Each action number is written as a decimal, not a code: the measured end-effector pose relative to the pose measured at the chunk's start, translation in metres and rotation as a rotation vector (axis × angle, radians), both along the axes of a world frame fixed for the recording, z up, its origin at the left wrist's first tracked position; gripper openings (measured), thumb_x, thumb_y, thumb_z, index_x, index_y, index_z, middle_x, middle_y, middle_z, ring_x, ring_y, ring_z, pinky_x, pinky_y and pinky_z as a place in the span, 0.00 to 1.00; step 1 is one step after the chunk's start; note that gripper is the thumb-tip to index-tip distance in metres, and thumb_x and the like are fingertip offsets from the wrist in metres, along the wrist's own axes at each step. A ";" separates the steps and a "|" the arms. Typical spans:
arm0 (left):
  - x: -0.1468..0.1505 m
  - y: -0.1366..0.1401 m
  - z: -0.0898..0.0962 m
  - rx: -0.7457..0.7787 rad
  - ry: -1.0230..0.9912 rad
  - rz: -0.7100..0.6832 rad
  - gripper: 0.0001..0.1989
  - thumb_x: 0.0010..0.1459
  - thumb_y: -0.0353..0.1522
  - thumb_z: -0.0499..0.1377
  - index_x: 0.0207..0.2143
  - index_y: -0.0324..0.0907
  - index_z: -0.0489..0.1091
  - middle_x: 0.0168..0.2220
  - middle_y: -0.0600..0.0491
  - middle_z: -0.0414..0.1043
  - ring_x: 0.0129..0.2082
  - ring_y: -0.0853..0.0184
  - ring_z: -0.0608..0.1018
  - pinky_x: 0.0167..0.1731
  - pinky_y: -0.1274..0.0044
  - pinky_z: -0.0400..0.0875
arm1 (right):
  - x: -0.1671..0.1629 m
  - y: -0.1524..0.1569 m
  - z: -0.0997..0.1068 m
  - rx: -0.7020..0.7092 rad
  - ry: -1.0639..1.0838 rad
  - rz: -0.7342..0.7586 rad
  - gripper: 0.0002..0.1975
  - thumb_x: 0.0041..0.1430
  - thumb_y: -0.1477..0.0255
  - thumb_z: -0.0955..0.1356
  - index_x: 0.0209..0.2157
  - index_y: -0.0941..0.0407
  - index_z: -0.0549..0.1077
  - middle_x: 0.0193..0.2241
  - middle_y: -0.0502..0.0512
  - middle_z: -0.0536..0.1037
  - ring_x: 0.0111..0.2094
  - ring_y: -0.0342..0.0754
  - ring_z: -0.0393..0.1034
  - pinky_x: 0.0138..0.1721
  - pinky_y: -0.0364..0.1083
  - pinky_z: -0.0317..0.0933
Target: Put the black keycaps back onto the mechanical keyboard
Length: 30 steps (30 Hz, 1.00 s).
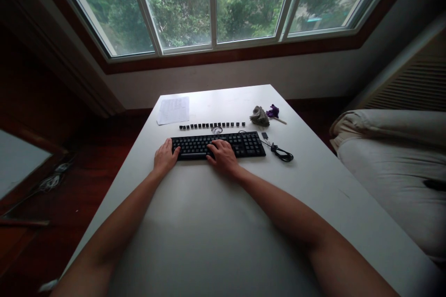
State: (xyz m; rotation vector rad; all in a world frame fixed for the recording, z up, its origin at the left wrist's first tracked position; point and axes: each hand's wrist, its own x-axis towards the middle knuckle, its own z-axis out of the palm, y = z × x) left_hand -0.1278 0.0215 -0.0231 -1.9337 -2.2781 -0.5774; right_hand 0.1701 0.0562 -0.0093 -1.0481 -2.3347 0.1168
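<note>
A black keyboard (195, 145) lies flat on the white table, its long side towards me. At its left end, my left hand (164, 157) grips the edge, with the thumb over the front left corner and the fingers along the side. My right hand (223, 154) rests on the keys right of the middle, fingers bent and somewhat apart, with nothing seen in them. Some keys under that hand are hidden. Behind the keyboard runs a row of several loose black keycaps (204, 125). A small clear ring-shaped object (216, 130) lies between that row and the keyboard.
A bundled black cable (283, 153) and its plug (265, 136) lie right of the keyboard. Farther back are a grey-green cloth (259, 116) and a purple cloth-like bundle (272, 111) by a thin stick. A printed paper sheet (173, 110) lies at the back left of the table (195, 222).
</note>
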 end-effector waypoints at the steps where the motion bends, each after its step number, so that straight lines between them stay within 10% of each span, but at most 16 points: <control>1: -0.001 0.000 -0.002 0.031 -0.028 0.000 0.33 0.69 0.47 0.48 0.68 0.36 0.58 0.68 0.39 0.61 0.67 0.51 0.65 0.65 0.60 0.60 | 0.000 0.000 0.000 0.002 -0.001 0.002 0.21 0.63 0.63 0.70 0.56 0.54 0.74 0.57 0.64 0.71 0.60 0.61 0.60 0.62 0.60 0.52; 10: -0.010 -0.005 -0.001 0.205 -0.306 0.088 0.23 0.66 0.38 0.54 0.61 0.43 0.68 0.55 0.45 0.75 0.52 0.56 0.77 0.56 0.63 0.71 | 0.000 0.001 -0.001 0.018 0.005 0.008 0.21 0.64 0.63 0.70 0.56 0.55 0.74 0.57 0.64 0.71 0.60 0.61 0.60 0.62 0.60 0.52; 30: -0.017 -0.013 -0.005 0.112 -0.124 -0.137 0.31 0.65 0.47 0.56 0.65 0.42 0.64 0.66 0.43 0.62 0.66 0.52 0.66 0.66 0.61 0.61 | -0.010 -0.010 0.004 0.061 -0.045 0.054 0.21 0.64 0.65 0.69 0.56 0.55 0.72 0.60 0.66 0.68 0.61 0.62 0.58 0.63 0.61 0.52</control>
